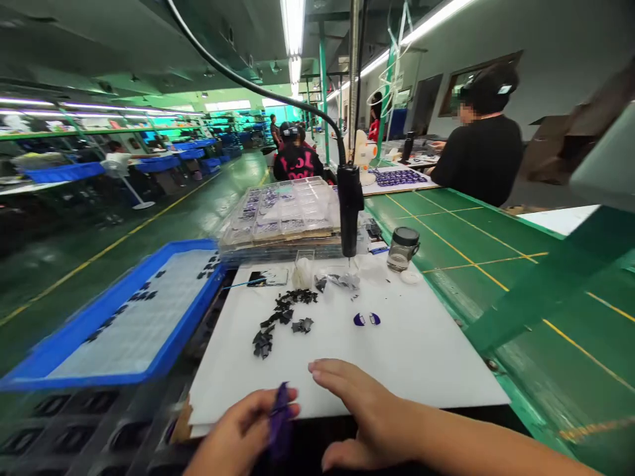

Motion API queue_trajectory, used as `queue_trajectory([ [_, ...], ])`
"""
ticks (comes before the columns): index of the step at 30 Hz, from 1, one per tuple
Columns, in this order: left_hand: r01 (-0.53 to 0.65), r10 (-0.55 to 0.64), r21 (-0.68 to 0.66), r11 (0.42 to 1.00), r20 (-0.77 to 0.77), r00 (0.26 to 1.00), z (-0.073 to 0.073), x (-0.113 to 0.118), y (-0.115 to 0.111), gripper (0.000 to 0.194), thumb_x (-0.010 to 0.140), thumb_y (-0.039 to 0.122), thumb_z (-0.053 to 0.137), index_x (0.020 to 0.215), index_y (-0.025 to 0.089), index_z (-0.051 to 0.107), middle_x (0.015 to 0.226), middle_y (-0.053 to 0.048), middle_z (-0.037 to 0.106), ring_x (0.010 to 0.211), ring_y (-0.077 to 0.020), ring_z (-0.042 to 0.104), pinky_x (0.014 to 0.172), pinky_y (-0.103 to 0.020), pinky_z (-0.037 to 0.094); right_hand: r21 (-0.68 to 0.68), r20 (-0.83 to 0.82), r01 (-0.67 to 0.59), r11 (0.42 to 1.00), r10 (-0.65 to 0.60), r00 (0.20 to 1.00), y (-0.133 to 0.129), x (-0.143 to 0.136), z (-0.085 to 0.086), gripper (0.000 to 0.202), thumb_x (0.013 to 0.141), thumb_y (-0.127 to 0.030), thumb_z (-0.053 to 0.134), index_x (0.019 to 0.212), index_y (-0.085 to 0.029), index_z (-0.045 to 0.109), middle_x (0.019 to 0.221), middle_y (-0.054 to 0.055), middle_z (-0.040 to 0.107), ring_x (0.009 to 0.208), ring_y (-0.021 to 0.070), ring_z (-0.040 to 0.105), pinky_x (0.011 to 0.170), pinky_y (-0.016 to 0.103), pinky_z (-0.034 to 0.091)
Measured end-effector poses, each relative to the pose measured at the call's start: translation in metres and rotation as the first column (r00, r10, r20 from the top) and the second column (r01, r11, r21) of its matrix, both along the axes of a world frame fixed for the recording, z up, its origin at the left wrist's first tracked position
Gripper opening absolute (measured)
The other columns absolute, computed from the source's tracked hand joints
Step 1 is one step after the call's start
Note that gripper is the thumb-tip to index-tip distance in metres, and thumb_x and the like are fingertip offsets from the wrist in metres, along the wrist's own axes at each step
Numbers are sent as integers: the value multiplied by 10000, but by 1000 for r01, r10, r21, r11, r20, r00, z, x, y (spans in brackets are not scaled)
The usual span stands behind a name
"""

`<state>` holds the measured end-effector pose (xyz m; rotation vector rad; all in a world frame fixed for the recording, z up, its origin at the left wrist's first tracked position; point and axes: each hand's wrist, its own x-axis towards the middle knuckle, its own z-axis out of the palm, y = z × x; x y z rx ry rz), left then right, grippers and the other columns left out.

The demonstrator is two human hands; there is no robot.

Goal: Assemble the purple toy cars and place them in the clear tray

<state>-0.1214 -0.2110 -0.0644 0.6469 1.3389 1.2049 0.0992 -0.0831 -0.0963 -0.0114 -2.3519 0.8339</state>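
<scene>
Between the thumb and fingers of my left hand (243, 426) is a thin, shiny purple piece (280, 423), tilted upright at the front edge of the white work board (397, 377). Its exact kind is not clear. My right hand (364, 413) is beside it, fingers stretched forward and thumb apart, holding nothing. Farther up the board lie two small purple half-round parts (367, 320) with cut-outs. Left of them are a heap of black flakes (282, 309) and a small grey-black cluster (302, 325).
A black electric screwdriver (350, 211) hangs over the board's back. Behind it are stacked clear compartment trays (282, 218). A lidded glass jar (403, 248) stands back right. A blue tray (173, 311) with black parts sits at left. Co-workers (479, 145) sit beyond.
</scene>
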Motion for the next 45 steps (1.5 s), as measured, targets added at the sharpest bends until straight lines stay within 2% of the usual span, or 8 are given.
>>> queue_trajectory([
  [3,139,-171,153,978,217,961,-9,39,33,420,733,451,883,905,130,674,961,-108,638,957,-288,604,832,-348,468,-16,-7,84,996,-84,996,5,4,-10,951,807,-362,746,1535,-200,157,1423,221,451,1324,294,465,1078,423,426],
  [11,71,-132,141,987,487,863,-20,83,67,457,780,483,851,920,107,633,961,-145,630,904,-258,637,842,-343,483,-522,100,189,832,-160,982,39,23,-35,596,856,-288,666,1417,-231,476,1396,183,518,1272,344,515,1079,543,385],
  [13,60,-98,97,994,459,883,-20,80,61,460,798,517,820,963,130,635,1058,-138,618,983,-283,629,839,-340,491,-759,58,125,639,-125,990,41,18,-30,529,890,-369,640,1378,-226,493,1355,178,552,1218,313,559,1063,529,395],
  [18,91,-87,93,992,-40,995,-33,57,49,432,937,580,612,1016,156,641,1112,-132,614,1019,-281,604,860,-360,480,-974,-159,-157,-165,-5,987,49,9,-20,433,906,-484,602,1179,-148,594,1050,123,675,923,215,671,923,404,483],
  [22,97,111,305,947,-597,794,-56,40,54,222,984,410,584,1029,197,623,1056,-78,609,980,-235,590,877,-356,456,-896,-198,-148,-419,77,977,55,11,-24,454,969,-461,485,1213,-93,586,972,123,675,806,184,665,821,350,502],
  [28,219,352,543,810,-750,560,-74,41,79,82,985,196,539,1029,185,607,1018,-68,611,964,-218,589,860,-356,477,-858,-192,-146,-493,43,981,57,12,-30,536,998,-518,362,1195,-82,603,939,124,666,774,185,647,753,334,506],
  [35,160,356,541,826,-720,595,-87,39,84,95,982,190,546,1048,185,615,1027,-81,605,942,-239,598,840,-386,498,-823,-180,-171,-541,-38,983,63,13,-30,480,987,-490,419,1119,-82,633,1001,118,664,795,175,653,722,308,517],
  [45,222,360,467,856,-846,394,-73,30,82,92,985,212,492,1039,191,564,966,-68,604,804,-210,594,725,-337,514,-936,-134,-113,-333,39,990,61,18,-36,518,690,-405,847,1089,-188,598,862,11,605,634,126,631,521,217,494],
])
